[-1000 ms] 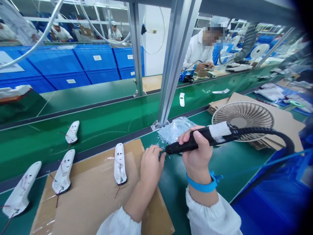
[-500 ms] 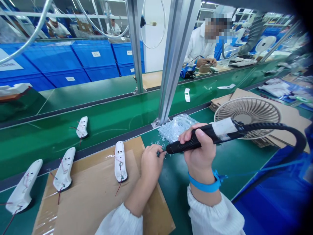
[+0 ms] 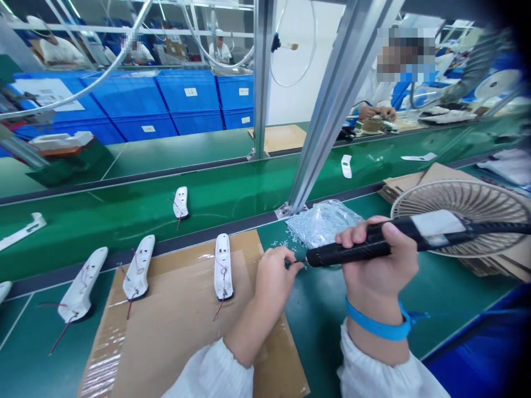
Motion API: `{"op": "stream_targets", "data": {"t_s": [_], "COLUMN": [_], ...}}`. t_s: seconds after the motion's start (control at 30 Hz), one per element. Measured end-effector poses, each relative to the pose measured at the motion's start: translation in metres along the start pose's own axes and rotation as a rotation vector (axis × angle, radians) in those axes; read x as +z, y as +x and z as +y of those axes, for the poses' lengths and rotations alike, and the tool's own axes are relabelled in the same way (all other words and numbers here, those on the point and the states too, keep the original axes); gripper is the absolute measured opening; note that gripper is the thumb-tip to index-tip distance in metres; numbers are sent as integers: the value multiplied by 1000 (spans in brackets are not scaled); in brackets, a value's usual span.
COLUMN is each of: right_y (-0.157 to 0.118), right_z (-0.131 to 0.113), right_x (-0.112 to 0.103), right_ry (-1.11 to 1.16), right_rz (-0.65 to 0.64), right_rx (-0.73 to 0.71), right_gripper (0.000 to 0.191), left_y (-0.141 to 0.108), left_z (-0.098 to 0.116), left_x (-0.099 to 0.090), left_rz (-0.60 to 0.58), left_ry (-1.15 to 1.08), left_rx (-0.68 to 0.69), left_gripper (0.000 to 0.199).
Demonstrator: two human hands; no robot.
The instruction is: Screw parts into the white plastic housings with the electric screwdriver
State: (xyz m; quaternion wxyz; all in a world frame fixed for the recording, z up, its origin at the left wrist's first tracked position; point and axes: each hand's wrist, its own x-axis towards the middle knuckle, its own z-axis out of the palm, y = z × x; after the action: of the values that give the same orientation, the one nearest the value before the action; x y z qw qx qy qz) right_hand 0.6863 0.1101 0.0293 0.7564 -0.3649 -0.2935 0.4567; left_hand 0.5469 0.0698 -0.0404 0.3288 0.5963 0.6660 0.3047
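Observation:
My right hand (image 3: pixel 379 260) is wrapped round a black electric screwdriver (image 3: pixel 352 247), its tip pointing left. At that tip my left hand (image 3: pixel 277 273) has its fingers pinched together on something small and dark that I cannot make out. Loose small screws (image 3: pixel 286 243) lie just beyond the fingers, beside a clear plastic bag of screws (image 3: pixel 326 220). On the cardboard sheet (image 3: pixel 174 331) to the left rests a white curved housing (image 3: pixel 223 265) with thin red wires. Another wired housing (image 3: pixel 140 267) lies at the sheet's left edge, and a further one (image 3: pixel 83 284) on the green table.
A round wicker-like basket (image 3: pixel 460 188) stands over cardboard at the right. A metal post (image 3: pixel 332 110) rises behind the bag. White parts lie on the green conveyor (image 3: pixel 232 193). Across it, a person in white (image 3: pixel 375 88) handles small items; blue bins (image 3: pixel 188 99) line the back.
The view has turned left, so most things appear further right. The screwdriver's tip now sits slightly apart from my left fingers, which stay pinched.

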Motion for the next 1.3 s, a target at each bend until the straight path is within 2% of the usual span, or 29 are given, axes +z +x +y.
{"op": "stream_targets", "data": {"t_s": [0.07, 0.1, 0.17, 0.2, 0.23, 0.3, 0.33, 0.4, 0.47, 0.53, 0.6, 0.67, 0.73, 0.83, 0.97, 1.07, 1.17, 1.23, 1.3], "right_y": [3, 4, 7, 8, 8, 9, 8, 8, 9, 11, 14, 18, 20, 20, 11, -7, -36, -60, -84], "right_z": [-3, -4, -5, -4, -4, -1, 1, 6, 11, 16, 19, 22, 24, 25, 24, 15, -6, -20, -26], "right_x": [-3, -4, -6, -6, -6, -6, -6, -6, -7, -9, -13, -16, -18, -19, -10, 11, 46, 73, 96], "right_ry": [3, 1, -10, -16, -20, -23, -26, -35, -48, -61, -72, -76, -87, -105, -90, -87, -62, -63, -75], "right_rz": [46, 70, 105, 121, 132, 142, 143, 134, 122, 112, 110, 105, 99, 98, 57, -89, -389, -582, -684], "right_rx": [28, 31, 29, 29, 34, 48, 54, 58, 58, 54, 47, 39, 41, 49, 26, 8, -75, -117, -92], "right_gripper": [31, 32, 32, 32, 33, 34, 34, 33, 31, 29, 26, 24, 24, 25, 25, 26, 24, 20, 19], "left_y": [-12, -16, -16, -11, -2, 24, 39, 68, 90, 105, 111, 103, 79, 17, -63, -93, -102, -101, -97], "left_z": [7, 8, 3, -5, -16, -42, -57, -82, -98, -104, -103, -96, -90, -87, -101, -111, -108, -101, -95], "left_x": [-15, -29, -68, -91, -115, -155, -169, -182, -178, -170, -164, -163, -166, -167, -161, -154, -142, -130, -117], "left_rz": [17, 53, 180, 256, 341, 454, 443, 366, 318, 319, 315, 305, 295, 271, 211, 275, 385, 340, 246], "left_ry": [34, 67, 188, 278, 379, 577, 666, 775, 800, 788, 778, 770, 771, 779, 829, 838, 723, 518, 294], "left_rx": [112, 191, 301, 290, 219, -33, -158, -336, -406, -418, -418, -402, -380, -369, -398, -337, -168, -84, -70], "left_gripper": [33, 36, 25, 15, 11, 19, 23, 32, 37, 37, 35, 33, 31, 25, 18, 15, 16, 27, 48]}}
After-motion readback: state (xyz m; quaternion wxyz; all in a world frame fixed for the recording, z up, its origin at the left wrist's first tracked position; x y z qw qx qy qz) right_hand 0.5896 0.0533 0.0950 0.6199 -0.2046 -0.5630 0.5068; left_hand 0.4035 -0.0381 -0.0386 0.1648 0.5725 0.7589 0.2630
